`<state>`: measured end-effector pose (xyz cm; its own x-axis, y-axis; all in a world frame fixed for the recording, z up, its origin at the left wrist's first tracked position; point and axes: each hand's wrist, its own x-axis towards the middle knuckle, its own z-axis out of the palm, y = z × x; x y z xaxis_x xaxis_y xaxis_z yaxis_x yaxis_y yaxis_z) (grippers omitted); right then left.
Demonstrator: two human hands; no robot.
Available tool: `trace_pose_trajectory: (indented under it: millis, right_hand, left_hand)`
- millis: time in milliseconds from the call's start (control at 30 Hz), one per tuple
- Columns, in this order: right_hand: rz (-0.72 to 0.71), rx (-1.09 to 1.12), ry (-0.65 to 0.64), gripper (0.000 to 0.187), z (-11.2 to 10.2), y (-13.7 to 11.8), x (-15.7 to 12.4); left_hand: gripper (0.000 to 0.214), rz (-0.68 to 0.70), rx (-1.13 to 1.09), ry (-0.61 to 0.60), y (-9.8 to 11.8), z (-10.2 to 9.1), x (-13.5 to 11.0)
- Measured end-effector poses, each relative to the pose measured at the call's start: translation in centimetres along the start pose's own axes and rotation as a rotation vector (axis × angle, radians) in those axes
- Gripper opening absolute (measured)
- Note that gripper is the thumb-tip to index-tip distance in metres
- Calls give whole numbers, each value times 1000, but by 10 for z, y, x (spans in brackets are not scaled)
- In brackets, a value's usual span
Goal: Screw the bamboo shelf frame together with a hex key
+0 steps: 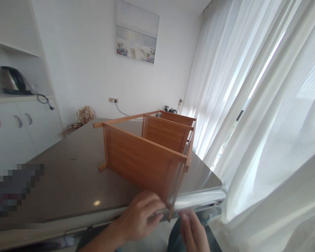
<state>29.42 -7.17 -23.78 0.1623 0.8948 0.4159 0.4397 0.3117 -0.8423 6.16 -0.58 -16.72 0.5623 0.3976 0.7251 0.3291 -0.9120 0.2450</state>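
Observation:
A brown wooden shelf rack (139,157) with three panels in a slatted frame lies on its side on the dark glossy table (68,189), one end pointing at me. My left hand (141,215) is at the table's front edge, against or just beside the rack's near lower corner. Its thumb and fingers are curled together in a pinch, and what they hold is too small and blurred to name. Just right of that corner, below the table edge, my right hand (193,231) is also closed, thumb against fingers. Whatever is between them cannot be made out.
A blurred-out dark object (13,190) rests on the table's left side. Dried straw-like material (85,115) lies at the far left corner. White curtains (273,115) hang close along the right. A kettle (13,80) stands in the cabinet niche at left.

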Motion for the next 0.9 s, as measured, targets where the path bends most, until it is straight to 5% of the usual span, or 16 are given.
trace_pose_trajectory:
  millis: [100, 300, 600, 900]
  right_hand:
    - [49, 50, -103, 43, -6, -11, -1]
    - [32, 72, -25, 37, -6, -12, -8]
    - [-268, -78, -98, 28, -27, -20, 0]
    - [-263, -111, -163, 33, -28, -30, 3]
  left_hand:
    - [19, -142, -82, 16, -2, -19, -10]
    - [16, -272, -123, -20, -6, -42, -19]
    - [15, -371, -121, -42, -7, -35, -16]
    - [14, -441, -114, -60, -5, -31, -18]
